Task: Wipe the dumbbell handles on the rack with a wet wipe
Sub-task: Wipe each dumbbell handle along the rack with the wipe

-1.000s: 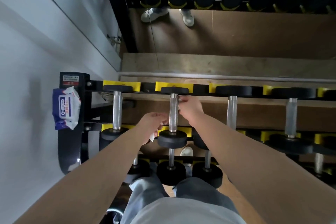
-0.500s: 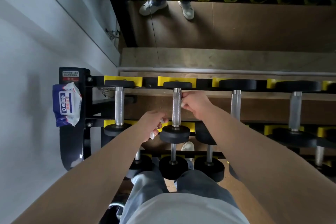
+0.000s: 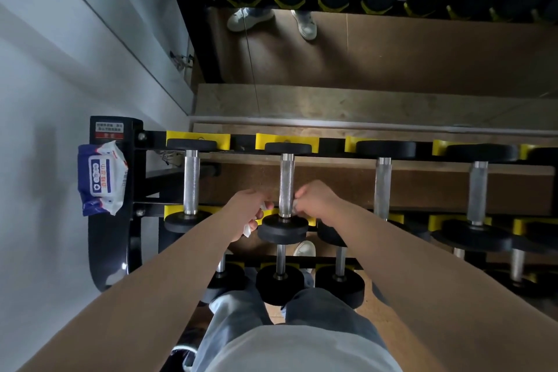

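A pale grey wall (image 3: 45, 100) runs down the left. Straight ahead a mirror (image 3: 392, 48) stands above a wooden ledge (image 3: 362, 103) and reflects rows of black dumbbells and a pair of white shoes (image 3: 247, 19) on a brown floor.

Against the ledge stands a black rack (image 3: 111, 235) with yellow cradles (image 3: 211, 140). Its top tier carries four dumbbells side by side, their knurled steel handles pointing away from the person. More dumbbells (image 3: 279, 281) sit on the tier below, above the person's blue jeans (image 3: 241, 326).

Both bare forearms reach in to the second dumbbell (image 3: 285, 231) from the left, at the near end of its handle (image 3: 286, 181), just above the near weight. The left hand (image 3: 247, 208) sits on the handle's left side, fingers curled around a white wet wipe (image 3: 247, 229) that hangs out below the palm. The right hand (image 3: 317, 202) is close on the other side, fingers curled, pinching a white corner of the wipe against the steel.

A blue and white pack of wipes (image 3: 101, 180) lies on the rack's left end post, beside the first dumbbell (image 3: 191, 181).
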`<state>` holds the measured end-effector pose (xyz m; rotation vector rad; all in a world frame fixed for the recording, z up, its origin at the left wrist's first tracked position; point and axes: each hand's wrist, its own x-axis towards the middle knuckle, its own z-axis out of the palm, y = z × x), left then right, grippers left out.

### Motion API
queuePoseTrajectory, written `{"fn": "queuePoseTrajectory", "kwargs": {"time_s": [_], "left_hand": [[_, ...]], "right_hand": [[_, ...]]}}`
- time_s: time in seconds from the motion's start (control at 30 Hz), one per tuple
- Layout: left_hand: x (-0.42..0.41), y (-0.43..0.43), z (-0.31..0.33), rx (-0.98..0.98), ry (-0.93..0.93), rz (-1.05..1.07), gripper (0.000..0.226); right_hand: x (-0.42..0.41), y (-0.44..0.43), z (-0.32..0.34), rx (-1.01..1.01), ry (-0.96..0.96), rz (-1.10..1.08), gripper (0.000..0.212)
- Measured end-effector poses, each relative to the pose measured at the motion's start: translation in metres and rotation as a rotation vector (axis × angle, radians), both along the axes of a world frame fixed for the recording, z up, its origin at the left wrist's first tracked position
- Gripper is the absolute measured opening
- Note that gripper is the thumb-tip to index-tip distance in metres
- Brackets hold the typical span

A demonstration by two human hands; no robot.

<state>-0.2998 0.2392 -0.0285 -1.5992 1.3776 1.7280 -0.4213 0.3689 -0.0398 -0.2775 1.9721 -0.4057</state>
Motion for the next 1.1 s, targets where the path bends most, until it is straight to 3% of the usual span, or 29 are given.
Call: {"fn": "queuePoseTrajectory", "kwargs": {"time_s": [0.07,0.13,0.23,0.3,0.43,0.5,0.57,0.63,0.7,0.77,0.83,0.97,1.03,1.1], "left_hand": [[0.001,-0.001,-0.001,0.008,0.027,0.008,0.013],[0.003,-0.003,-0.001,0.016,0.045,0.014,0.016],[0.007,-0.006,-0.003,0.006,0.043,-0.013,0.019],[0.009,-0.008,-0.003,-0.004,0.034,-0.024,0.020],[0.010,-0.009,-0.005,0.007,0.027,-0.028,0.021],[0.010,-0.009,-0.007,0.019,0.023,-0.021,0.023],[0.010,-0.009,-0.008,0.030,0.031,-0.023,0.024],[0.009,-0.010,-0.007,0.026,0.031,-0.022,0.023],[0.008,-0.012,-0.006,0.033,0.041,-0.018,0.022],[0.008,-0.013,-0.004,0.034,0.049,-0.017,0.021],[0.008,-0.014,-0.004,0.026,0.050,-0.021,0.019],[0.004,-0.013,-0.005,0.009,0.038,-0.042,0.011],[0.002,-0.012,-0.005,0.009,0.037,-0.054,0.009],[0.001,-0.010,-0.003,0.006,0.041,-0.063,0.009]], "right_hand": [[-0.011,-0.008,-0.001,-0.120,-0.088,-0.376,0.036],[-0.025,-0.017,0.003,-0.319,-0.192,-0.708,0.040],[-0.033,-0.021,0.003,-0.461,-0.319,-0.890,0.038],[-0.028,-0.013,-0.005,-0.402,-0.330,-0.688,0.031],[-0.019,0.003,-0.011,-0.148,-0.089,0.155,0.016],[-0.020,0.004,-0.010,-0.126,-0.067,0.237,0.016],[-0.024,0.003,-0.011,-0.136,-0.141,0.084,0.016],[-0.031,-0.004,-0.012,-0.232,-0.274,-0.321,0.031],[-0.040,-0.015,-0.007,-0.394,-0.398,-0.705,0.031],[-0.045,-0.021,-0.005,-0.473,-0.471,-0.846,0.028],[-0.041,-0.015,-0.005,-0.436,-0.454,-0.678,0.023],[-0.026,0.002,-0.011,-0.176,-0.126,0.195,0.016],[-0.025,0.001,-0.010,-0.150,-0.105,0.270,0.019],[-0.028,-0.001,-0.007,-0.154,-0.176,0.122,0.018]]}}
